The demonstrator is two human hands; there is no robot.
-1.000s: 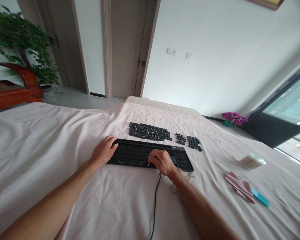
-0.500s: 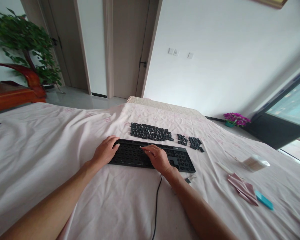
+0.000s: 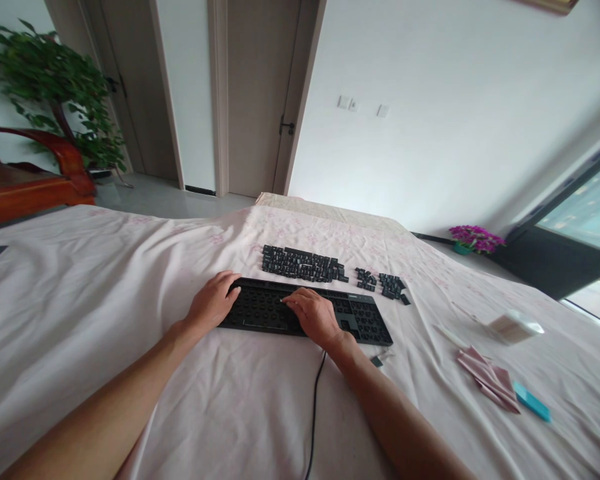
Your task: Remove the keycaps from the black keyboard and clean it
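A black keyboard (image 3: 365,320) with its keycaps removed lies on a pale pink sheet (image 3: 80,300). My left hand (image 3: 211,303) rests on the keyboard's left end, fingers curled over its edge. My right hand (image 3: 314,317) sits over the middle of the keyboard, fingers pinched on a thin stick whose tip touches the key wells. Rows of loose black keycaps (image 3: 300,263) lie just beyond the keyboard, with a smaller group of keycaps (image 3: 385,283) to the right. The keyboard's cable (image 3: 314,407) runs toward me.
A round tub of swabs (image 3: 513,327), folded pink cloths (image 3: 487,380) and a teal block (image 3: 530,400) lie at the right. A single keycap (image 3: 377,361) sits near my right wrist. A potted plant (image 3: 55,87) and wooden furniture stand at far left.
My right hand has moved left and farther onto the middle of the keyboard. The left hand has stayed put.
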